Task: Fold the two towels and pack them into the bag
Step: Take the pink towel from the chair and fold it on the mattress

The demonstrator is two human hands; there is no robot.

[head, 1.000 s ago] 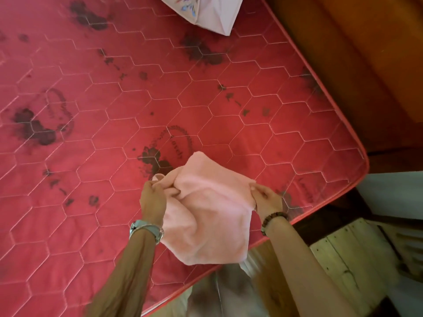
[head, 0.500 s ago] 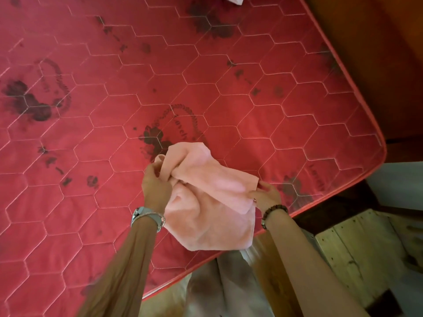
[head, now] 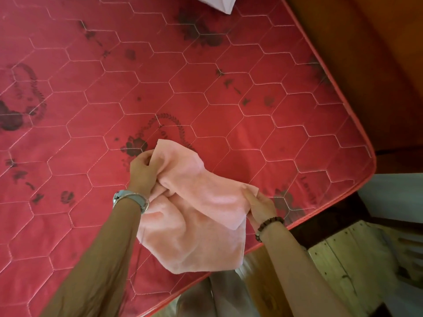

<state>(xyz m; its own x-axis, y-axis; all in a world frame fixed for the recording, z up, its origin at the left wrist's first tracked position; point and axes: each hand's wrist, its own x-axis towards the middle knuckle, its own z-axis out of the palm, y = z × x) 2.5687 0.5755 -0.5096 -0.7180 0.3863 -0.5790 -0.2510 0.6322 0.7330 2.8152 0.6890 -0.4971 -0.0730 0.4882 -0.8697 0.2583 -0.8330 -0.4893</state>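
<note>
A pink towel (head: 196, 227) hangs crumpled between both hands above the near edge of the red quilted mattress (head: 206, 92). My left hand (head: 143, 171), with a watch on its wrist, pinches the towel's upper left corner. My right hand (head: 261, 205), with a bead bracelet, grips the towel's right edge. The towel's lower part droops loosely over the mattress edge. A pale pink bag (head: 217, 3) shows only as a corner at the top edge, far from my hands. A second towel is not visible.
The mattress carries dark flower prints and ends in a rounded corner (head: 366, 170) at the right. Beyond it are an orange-brown wall (head: 366, 53) and a pale wooden plank surface (head: 357, 259) at lower right. My clothing shows below the mattress edge.
The towel's top fold has been drawn out wider between my hands, and my right hand has shifted right along the edge. The view tilted, so the bag has slipped nearly out of frame.
</note>
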